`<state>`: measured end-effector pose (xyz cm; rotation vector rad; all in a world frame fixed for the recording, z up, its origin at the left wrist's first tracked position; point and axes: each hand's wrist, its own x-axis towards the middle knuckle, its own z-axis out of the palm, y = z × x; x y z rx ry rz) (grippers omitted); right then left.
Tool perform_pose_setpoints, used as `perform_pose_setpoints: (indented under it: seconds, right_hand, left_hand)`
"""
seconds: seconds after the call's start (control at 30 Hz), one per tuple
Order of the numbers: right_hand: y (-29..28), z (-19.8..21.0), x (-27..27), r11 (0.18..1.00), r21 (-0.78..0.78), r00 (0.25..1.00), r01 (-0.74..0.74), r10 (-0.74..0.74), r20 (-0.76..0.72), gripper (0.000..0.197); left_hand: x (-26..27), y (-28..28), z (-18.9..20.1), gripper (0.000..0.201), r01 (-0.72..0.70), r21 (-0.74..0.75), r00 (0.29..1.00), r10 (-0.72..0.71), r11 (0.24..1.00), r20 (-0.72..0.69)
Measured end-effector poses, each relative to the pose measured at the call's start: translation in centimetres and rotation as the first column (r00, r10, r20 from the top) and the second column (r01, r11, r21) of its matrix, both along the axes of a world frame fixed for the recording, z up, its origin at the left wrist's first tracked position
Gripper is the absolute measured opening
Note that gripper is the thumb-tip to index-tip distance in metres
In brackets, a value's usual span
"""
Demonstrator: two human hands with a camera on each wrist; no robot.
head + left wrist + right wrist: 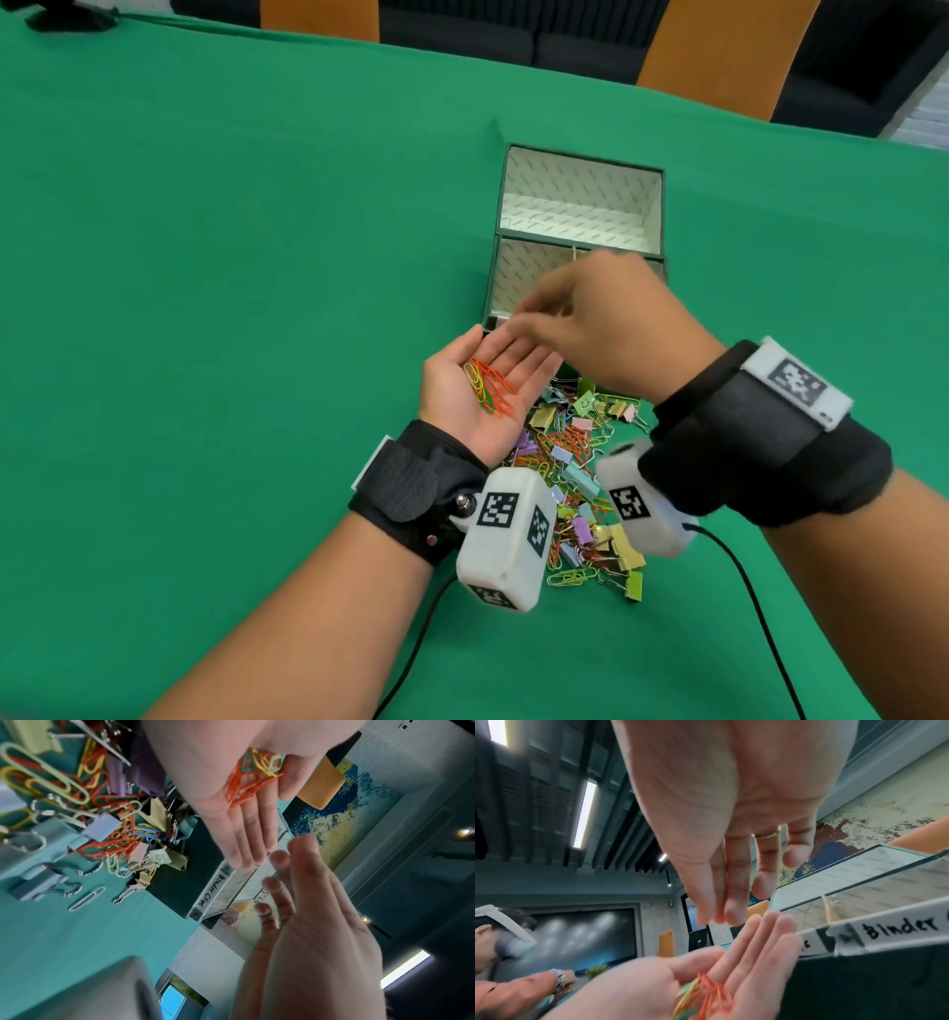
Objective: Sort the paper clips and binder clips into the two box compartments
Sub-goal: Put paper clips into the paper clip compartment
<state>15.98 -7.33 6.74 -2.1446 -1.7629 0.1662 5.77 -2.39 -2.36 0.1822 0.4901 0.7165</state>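
My left hand [452,380] lies palm up with straight fingers, just in front of the box's near wall. A small heap of orange, yellow and green paper clips [488,385] rests on its palm. My right hand [590,318] hovers over the left fingertips, blurred, its fingers extended and nothing seen in them. The dark green box [493,288] has a divider [574,257] between its two near compartments and a front label reading "Binder Clips" [208,898]. A mixed pile of paper clips and pastel binder clips [580,462] lies on the green cloth under both wrists.
Behind the compartments the box has a larger white-lined section [580,205]. Black cables [760,616] trail from the wrist cameras toward me. Green cloth [231,257] stretches wide to the left. Orange chair backs [719,51] stand beyond the far edge. Another person [505,990] sits at the left.
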Motion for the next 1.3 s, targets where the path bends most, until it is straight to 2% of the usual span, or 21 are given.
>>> perform_pose_setpoints:
  seconds: [0.1,0.2,0.3,0.37,0.6,0.67,0.77,0.9,1.0,1.1,1.2,1.3]
  right_hand:
    - [-0.8,-1.0,-0.9,0.993,-0.117,0.997,-0.004,0.013,0.072,0.015]
    - [-1.0,-1.8,-1.5,0.987,-0.163,0.989,0.004,0.020,0.148,0.020]
    - [-0.7,-2.8,-2.4,0.987,-0.160,0.980,-0.016,0.047,0.194,0.016]
    - [-0.6,-3.3,-2.7,0.988,-0.152,0.985,-0.012,0.038,0.166,0.015]
    - [-0.2,-3.4,-1.9,0.993,-0.100,0.989,0.058,-0.071,-0.131,0.010]
    - [-0.2,-3.3,-1.7,0.993,-0.095,0.982,0.066,-0.082,-0.170,0.011]
    - [-0.3,-3.1,-1.7,0.992,-0.122,0.993,0.038,-0.051,-0.108,0.002]
    - [-0.2,-3.3,-2.1,0.964,-0.264,0.996,0.017,0.008,0.091,0.023]
    - [-0.2,-3.7,-2.6,0.965,-0.264,0.983,0.004,0.044,0.176,0.016]
    - [-0.2,-3.9,-2.6,0.970,-0.241,0.990,0.015,0.020,0.140,0.013]
    - [-0.3,-3.8,-1.9,0.981,-0.191,0.999,0.040,-0.037,0.019,0.007]
    - [-0.6,-3.6,-1.3,0.987,-0.152,0.999,0.042,-0.045,-0.014,0.008]
  left_hand:
    - [0.0,-0.6,0.6,0.054,0.020,0.029,1.000,-0.020,0.999,0.007]
    - [0.1,-0.8,0.6,0.066,0.011,0.027,0.999,-0.012,1.000,0.045]
    - [0.1,-0.3,-0.5,0.063,0.016,0.030,0.999,-0.017,0.999,0.030]
    - [0.0,0.0,-1.0,0.054,0.028,0.017,1.000,-0.028,0.999,0.004]
    - [0.0,0.2,-0.8,0.049,0.039,0.075,0.999,-0.040,0.996,0.005]
    - [0.1,0.2,-0.8,0.049,0.029,0.074,0.999,-0.030,0.997,0.014]
    - [-0.1,0.3,-0.6,0.048,0.018,0.066,1.000,-0.017,0.998,-0.011]
    - [0.0,0.1,-0.4,0.046,0.013,0.004,0.999,-0.013,1.000,-0.032]
    - [-0.1,0.0,-0.5,0.050,-0.004,-0.026,0.999,0.003,1.000,-0.037]
    - [-0.2,0.0,-0.4,0.054,-0.004,-0.024,1.000,0.003,1.000,-0.018]
    - [-0.3,0.0,0.0,0.046,-0.023,-0.040,0.999,0.025,0.999,0.042]
    - [-0.3,0.0,-0.1,0.046,-0.030,-0.037,0.998,0.032,0.999,0.051]
